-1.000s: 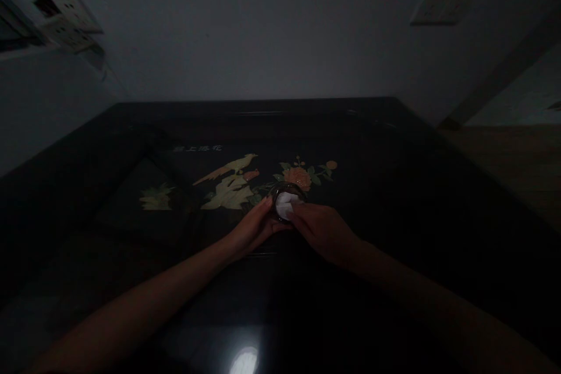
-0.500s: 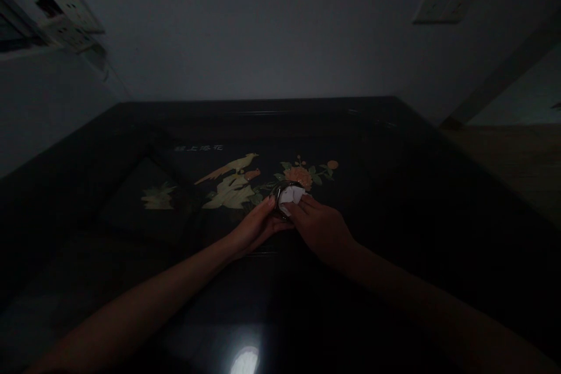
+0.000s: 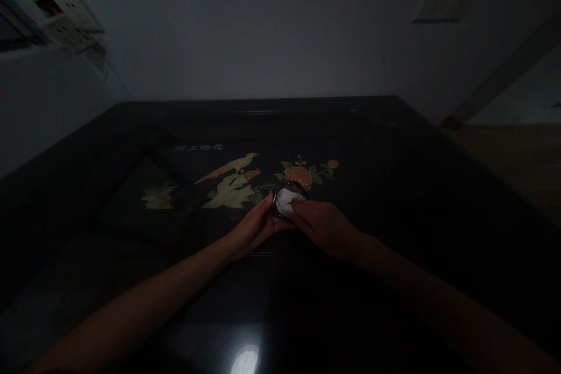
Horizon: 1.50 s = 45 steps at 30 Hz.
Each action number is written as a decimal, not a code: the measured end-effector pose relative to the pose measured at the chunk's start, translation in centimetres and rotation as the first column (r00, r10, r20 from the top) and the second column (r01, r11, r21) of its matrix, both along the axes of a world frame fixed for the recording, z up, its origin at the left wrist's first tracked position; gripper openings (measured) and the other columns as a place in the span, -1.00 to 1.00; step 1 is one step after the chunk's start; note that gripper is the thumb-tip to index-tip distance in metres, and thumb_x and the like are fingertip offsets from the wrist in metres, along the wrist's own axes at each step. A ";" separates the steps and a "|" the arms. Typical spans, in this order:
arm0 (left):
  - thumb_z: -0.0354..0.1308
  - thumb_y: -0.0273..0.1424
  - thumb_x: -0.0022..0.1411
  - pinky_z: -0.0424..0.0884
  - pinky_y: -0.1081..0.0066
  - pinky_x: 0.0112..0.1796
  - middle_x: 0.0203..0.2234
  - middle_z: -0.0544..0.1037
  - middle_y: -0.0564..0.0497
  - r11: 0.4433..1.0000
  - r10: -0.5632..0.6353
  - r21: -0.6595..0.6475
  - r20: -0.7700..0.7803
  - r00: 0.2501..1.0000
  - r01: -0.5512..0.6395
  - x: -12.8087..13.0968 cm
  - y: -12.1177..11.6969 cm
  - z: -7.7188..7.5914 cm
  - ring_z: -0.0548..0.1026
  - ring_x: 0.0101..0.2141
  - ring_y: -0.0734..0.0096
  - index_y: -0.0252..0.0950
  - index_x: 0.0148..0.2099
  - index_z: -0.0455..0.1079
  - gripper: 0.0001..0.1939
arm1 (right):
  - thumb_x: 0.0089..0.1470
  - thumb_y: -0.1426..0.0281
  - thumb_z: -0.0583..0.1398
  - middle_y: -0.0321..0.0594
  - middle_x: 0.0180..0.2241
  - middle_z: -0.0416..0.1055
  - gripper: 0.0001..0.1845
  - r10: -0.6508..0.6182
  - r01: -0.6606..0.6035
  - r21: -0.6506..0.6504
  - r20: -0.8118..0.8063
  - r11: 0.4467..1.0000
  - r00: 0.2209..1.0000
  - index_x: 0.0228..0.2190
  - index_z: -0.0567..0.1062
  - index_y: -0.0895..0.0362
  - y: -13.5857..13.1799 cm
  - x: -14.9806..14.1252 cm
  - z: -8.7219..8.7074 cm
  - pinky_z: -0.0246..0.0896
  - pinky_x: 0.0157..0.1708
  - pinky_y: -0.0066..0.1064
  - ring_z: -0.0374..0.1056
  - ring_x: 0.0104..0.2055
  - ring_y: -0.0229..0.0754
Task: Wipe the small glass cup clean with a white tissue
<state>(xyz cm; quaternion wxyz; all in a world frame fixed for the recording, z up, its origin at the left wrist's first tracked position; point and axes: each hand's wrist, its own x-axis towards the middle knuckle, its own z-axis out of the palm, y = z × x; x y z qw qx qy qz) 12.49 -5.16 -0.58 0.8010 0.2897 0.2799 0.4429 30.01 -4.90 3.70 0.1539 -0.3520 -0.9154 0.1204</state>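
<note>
The left hand, half curled, grips a round, dark, shiny-rimmed vessel over the black tabletop, mouth up, no long axis; the right hand pinches crumpled white paper or cloth in it.

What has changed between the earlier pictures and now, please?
Since the previous picture, the white tissue in the round dish has shifted slightly left and nearer the person, with the right hand. No grip was newly taken or released. The left hand and dish stayed put.
</note>
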 end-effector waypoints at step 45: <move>0.19 -0.20 0.17 0.35 0.22 0.00 -0.08 0.51 -0.15 0.995 0.077 0.070 -0.016 0.997 -0.076 0.5 -0.4 0.0 0.42 0.00 0.17 -0.31 -0.04 0.42 -0.63 | 0.17 0.56 0.01 0.18 -0.09 0.48 -0.65 -0.211 0.138 0.315 0.212 0.939 0.954 -0.03 0.41 0.37 -2.3 -1.5 -0.4 0.41 -0.26 -0.29 0.42 -0.06 0.02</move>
